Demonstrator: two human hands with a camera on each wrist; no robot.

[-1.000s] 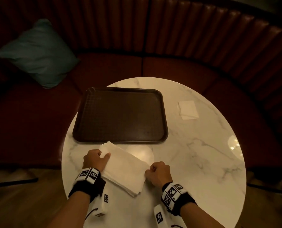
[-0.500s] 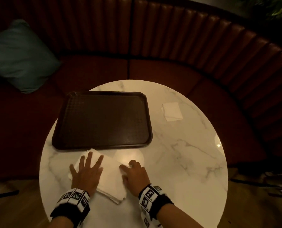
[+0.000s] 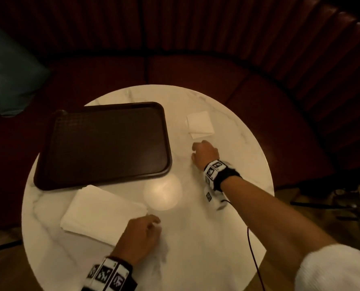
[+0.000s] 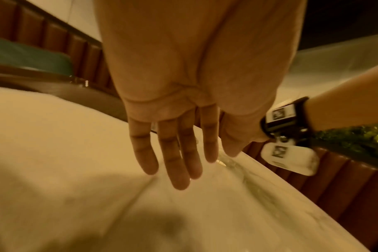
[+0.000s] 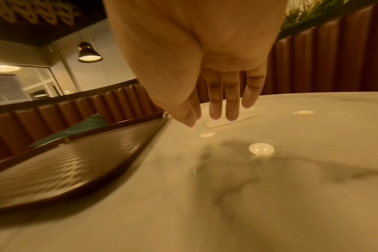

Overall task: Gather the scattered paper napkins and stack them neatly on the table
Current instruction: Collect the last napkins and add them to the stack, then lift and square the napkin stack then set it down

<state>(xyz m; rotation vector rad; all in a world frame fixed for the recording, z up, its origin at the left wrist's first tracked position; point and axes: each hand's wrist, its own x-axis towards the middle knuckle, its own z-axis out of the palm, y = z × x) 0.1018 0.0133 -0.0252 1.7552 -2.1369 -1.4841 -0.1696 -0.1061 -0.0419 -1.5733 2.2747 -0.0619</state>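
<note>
A stack of white napkins (image 3: 103, 215) lies at the near left of the round marble table (image 3: 206, 238), just in front of the tray. My left hand (image 3: 141, 234) hovers at the stack's right corner, fingers straight and relaxed (image 4: 179, 163), holding nothing. A loose white napkin (image 3: 200, 124) lies at the far right of the table, also visible past my fingers in the right wrist view (image 5: 233, 117). My right hand (image 3: 204, 153) is stretched out just short of it, fingers hanging straight (image 5: 224, 104), empty.
A dark brown tray (image 3: 103, 143) covers the table's left half, its rim close to both the stack and my right hand. A red padded booth (image 3: 195, 66) curves round the far side, with a teal cushion (image 3: 8, 70) at the left.
My right hand has left the stack and reached forward and right toward the loose napkin. My left hand has slid off the stack's top to its right corner.
</note>
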